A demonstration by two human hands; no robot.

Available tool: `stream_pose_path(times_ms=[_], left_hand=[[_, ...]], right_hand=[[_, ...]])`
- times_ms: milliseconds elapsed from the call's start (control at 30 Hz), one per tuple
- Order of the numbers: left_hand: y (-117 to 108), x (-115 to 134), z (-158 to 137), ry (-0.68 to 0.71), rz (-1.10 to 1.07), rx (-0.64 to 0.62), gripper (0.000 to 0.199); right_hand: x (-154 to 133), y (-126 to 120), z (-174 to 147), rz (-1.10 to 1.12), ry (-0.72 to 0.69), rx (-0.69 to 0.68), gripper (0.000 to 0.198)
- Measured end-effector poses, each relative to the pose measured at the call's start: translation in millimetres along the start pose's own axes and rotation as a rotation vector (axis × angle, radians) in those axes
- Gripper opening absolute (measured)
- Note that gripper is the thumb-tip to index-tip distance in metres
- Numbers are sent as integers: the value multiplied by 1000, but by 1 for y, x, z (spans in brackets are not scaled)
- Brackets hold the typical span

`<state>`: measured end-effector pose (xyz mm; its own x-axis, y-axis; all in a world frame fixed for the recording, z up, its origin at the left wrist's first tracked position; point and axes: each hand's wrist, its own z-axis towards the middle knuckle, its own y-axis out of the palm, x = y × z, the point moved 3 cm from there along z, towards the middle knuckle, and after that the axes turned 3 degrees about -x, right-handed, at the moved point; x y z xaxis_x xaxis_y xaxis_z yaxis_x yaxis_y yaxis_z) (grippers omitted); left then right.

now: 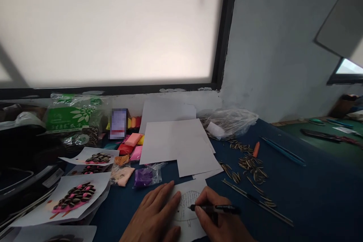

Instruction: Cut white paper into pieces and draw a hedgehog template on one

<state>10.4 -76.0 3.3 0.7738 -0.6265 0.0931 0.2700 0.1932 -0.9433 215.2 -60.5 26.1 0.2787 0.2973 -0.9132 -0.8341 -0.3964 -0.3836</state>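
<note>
My right hand point(218, 215) grips a black pen point(211, 208), its tip down on a small sheet of white paper point(198, 186). On that paper is a drawn rounded outline point(185, 206) with rows of short marks inside and small leg-like lines below. My left hand point(159, 211) lies flat along the paper's left side, fingers stretched out and holding nothing. Just beyond the left fingers sits a purple clay packet point(143, 177) in clear wrap. Blank white sheets point(174, 140) lie behind the hands.
Finished cards point(76, 198) with seeds on pink clay are stacked at left, below a green seed bag point(68, 117). Coloured clay packets point(133, 140) stand mid-left. Loose striped seeds point(251, 166), an orange crayon-like stick point(256, 149), a thin metal tool point(258, 201) and blue tweezers-like tool point(283, 152) lie right.
</note>
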Motion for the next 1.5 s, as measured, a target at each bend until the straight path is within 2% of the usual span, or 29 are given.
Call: stream_pose_path(times_ms=[167, 300, 400, 833, 1400, 1500], left_hand=[[-5, 3, 0, 45, 35, 30, 51], [-10, 5, 3, 9, 14, -43, 50], [-12, 8, 3, -12, -15, -21, 49], [20, -7, -3, 65, 21, 46, 57], [21, -5, -3, 46, 32, 54, 56], [14, -2, 0, 70, 27, 59, 56]], right_hand=[[-2, 1, 3, -42, -32, 3, 17], [-2, 1, 3, -88, -27, 12, 16], [-2, 1, 2, -106, -21, 13, 16], [-6, 2, 2, -174, 2, 3, 17], [-4, 1, 2, -166, -42, 2, 15], [-6, 1, 2, -167, -33, -1, 15]])
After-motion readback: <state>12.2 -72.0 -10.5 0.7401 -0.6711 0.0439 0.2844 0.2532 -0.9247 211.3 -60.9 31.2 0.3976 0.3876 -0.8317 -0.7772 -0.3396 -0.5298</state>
